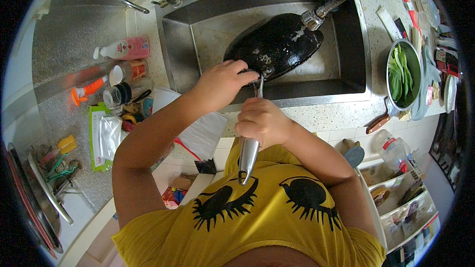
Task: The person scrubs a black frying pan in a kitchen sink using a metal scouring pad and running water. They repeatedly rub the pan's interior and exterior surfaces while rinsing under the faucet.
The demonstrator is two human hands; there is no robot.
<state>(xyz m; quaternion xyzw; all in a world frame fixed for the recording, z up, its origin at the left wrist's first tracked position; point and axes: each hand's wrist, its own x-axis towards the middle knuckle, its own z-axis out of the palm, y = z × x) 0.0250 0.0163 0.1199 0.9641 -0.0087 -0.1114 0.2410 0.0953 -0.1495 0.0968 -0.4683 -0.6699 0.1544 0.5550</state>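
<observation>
A black wok (274, 46) is tilted in the stainless-steel sink (334, 98), its dark, worn outer side facing up. My right hand (261, 122) is wrapped around the wok's metal handle (248, 157), which points back toward my body. My left hand (224, 83) touches the wok beside the handle joint, fingers bent against its edge. Whether something small lies under those fingers is hidden. The metal head of a flexible faucet (312, 19) reaches down over the wok's far right side.
Right of the sink, a metal bowl (389, 78) holds green leafy vegetables, with a wooden-handled knife (378, 123) near the counter edge. Bottles, including a pink pump bottle (130, 47), and jars crowd the left counter. A second, slim curved tap (148, 0) stands behind the sink.
</observation>
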